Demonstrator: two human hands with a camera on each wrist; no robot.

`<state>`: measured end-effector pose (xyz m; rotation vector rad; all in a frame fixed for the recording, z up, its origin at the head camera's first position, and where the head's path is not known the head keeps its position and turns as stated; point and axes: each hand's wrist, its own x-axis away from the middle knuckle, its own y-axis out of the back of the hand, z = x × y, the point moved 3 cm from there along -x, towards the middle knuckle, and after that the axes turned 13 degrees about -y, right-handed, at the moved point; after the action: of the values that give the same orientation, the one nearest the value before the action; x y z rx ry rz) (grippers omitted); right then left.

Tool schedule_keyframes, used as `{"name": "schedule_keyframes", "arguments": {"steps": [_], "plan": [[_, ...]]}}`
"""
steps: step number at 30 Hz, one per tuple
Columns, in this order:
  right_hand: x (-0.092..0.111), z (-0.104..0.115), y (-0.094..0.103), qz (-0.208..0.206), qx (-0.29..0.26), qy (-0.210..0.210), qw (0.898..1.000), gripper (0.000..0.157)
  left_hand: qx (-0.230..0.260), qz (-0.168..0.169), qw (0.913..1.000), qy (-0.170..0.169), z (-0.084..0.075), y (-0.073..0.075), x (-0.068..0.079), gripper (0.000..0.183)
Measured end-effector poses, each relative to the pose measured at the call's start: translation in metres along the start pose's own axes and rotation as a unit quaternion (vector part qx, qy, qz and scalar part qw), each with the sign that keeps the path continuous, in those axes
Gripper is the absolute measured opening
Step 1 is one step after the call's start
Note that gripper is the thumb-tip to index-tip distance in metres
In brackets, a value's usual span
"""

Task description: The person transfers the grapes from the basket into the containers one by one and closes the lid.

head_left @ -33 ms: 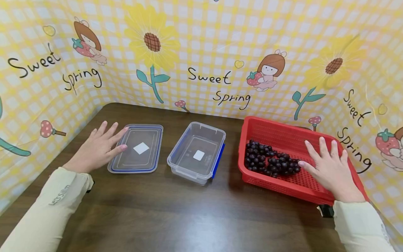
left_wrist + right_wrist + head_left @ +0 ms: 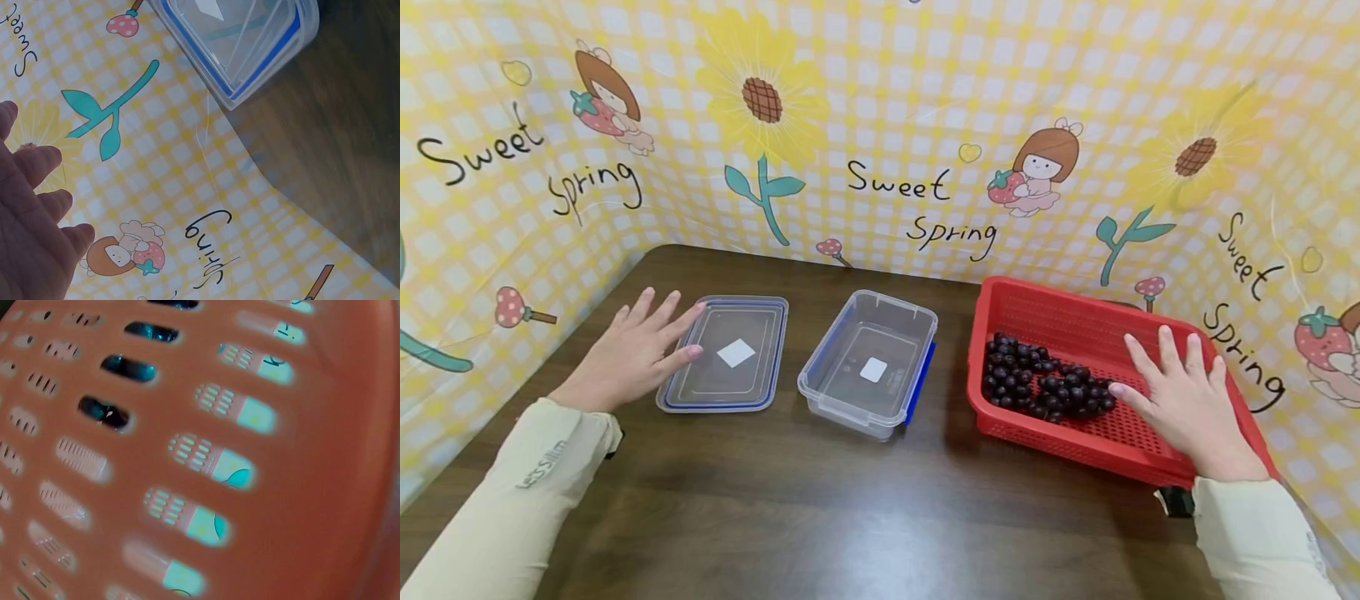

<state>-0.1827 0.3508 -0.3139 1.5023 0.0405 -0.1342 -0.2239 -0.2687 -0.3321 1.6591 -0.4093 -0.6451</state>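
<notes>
My left hand (image 2: pixel 628 350), fingers spread, is over the left edge of a clear rectangular lid (image 2: pixel 758 362) with a blue seal. In the left wrist view its bent-looking fingers (image 2: pixel 47 164) show at the left, and a lid corner (image 2: pixel 228 81) at the top. Over the right part of a red perforated basket (image 2: pixel 1075 443), my right hand (image 2: pixel 1187 404) is held with fingers apart and grips nothing. Dark purple grapes (image 2: pixel 1011 375) lie in the basket, left of that thumb. Between lid and basket stands a clear plastic box (image 2: pixel 850 392). The right wrist view is filled by the slotted basket wall (image 2: pixel 300 487).
A blue clip flap (image 2: pixel 921 383) hangs along the right side of the box. All of it stands on a dark wooden table (image 2: pixel 760 500). Yellow checked cloth (image 2: pixel 880 100) with printed flowers and figures rises behind and at both sides.
</notes>
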Motion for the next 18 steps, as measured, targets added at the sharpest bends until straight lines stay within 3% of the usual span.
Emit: {"name": "schedule_keyframes", "arguments": {"steps": [10,18], "plan": [[0.002,0.003,-0.003,0.025,-0.009,-0.001,1.000,0.079,0.000,0.018,0.9998,-0.004,0.001,-0.005,-0.006,0.068],[-0.003,0.013,0.005,0.078,-0.039,-0.001,0.996,0.079,0.012,0.013,0.9988,-0.046,-0.012,-0.006,-0.022,0.066]]}}
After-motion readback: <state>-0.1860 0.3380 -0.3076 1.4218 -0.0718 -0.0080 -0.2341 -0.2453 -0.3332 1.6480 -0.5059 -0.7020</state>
